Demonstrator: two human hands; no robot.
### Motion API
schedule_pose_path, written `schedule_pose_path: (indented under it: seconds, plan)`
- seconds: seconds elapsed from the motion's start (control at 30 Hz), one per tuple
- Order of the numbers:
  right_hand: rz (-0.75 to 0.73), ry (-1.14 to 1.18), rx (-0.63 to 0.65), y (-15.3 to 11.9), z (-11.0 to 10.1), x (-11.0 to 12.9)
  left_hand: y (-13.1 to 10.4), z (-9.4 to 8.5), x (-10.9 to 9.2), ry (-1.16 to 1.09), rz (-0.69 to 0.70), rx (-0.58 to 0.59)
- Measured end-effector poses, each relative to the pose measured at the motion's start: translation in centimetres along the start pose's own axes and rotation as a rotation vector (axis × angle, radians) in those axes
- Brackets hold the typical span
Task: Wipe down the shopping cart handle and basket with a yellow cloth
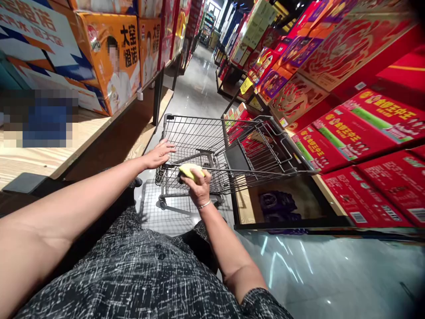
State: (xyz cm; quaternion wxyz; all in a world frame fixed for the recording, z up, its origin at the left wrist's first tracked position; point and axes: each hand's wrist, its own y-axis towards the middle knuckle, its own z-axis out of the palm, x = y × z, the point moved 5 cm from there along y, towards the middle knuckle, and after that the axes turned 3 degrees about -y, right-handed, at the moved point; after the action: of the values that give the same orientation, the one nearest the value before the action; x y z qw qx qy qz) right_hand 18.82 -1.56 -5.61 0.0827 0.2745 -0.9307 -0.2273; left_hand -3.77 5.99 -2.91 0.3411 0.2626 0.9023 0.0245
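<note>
A black wire shopping cart (195,126) stands in front of me in the aisle, its basket holding nothing I can see. My right hand (199,188) is closed around a pale yellow sponge-like pad (191,169) at the cart's near rim. Whether it is a sponge or a folded cloth I cannot tell. At the cart's near left corner, my left hand (159,155) has its fingers stretched out and apart. It is at or just over the rim; contact is unclear.
Orange cartons (113,62) are stacked on a wooden shelf (96,133) to the left. Red gift boxes (358,128) fill the right-hand display, close beside the cart. A grey shiny floor (195,79) runs down the aisle between shelves. Purple packages (277,204) lie on the lower right shelf.
</note>
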Motion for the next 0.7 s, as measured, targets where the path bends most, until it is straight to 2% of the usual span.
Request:
schedule_pose_path:
  seconds: [0.07,0.13,0.2,0.3,0.37,0.43,0.5,0.57,0.63,0.7]
  plan:
    - [0.043,-0.030,-0.167,1.3,-1.4,-0.7,0.2,-0.5,-0.5,0.039,-0.093,-0.045]
    - [0.045,-0.031,-0.178,1.9,-0.7,-0.5,0.1,-0.9,-1.8,0.082,-0.200,-0.102]
    - [0.005,-0.004,-0.052,1.8,1.9,0.5,-0.2,-0.8,-3.8,0.095,-0.246,-0.127]
    - [-0.058,0.026,0.289,0.3,7.2,2.5,-0.8,0.4,-6.1,0.138,-0.229,-0.074]
    - [-0.081,0.026,0.476,-0.9,9.8,3.3,-1.3,1.0,-6.5,0.220,-0.190,-0.052]
    - [-0.104,0.028,0.567,-1.6,11.1,3.5,-1.5,1.1,-6.1,0.289,-0.158,-0.061]
    - [-0.126,0.039,0.587,-1.4,11.0,3.2,-1.4,0.8,-5.3,0.313,-0.150,-0.066]
    - [-0.152,0.035,0.535,-0.4,9.5,2.1,-1.0,0.2,-4.3,0.305,-0.156,-0.063]
    - [-0.175,0.009,0.353,1.3,6.4,0.4,-0.5,-0.4,-3.3,0.288,-0.162,-0.064]
    - [-0.184,-0.035,0.067,2.9,2.4,-1.7,-0.1,-1.0,-2.4,0.277,-0.168,-0.065]
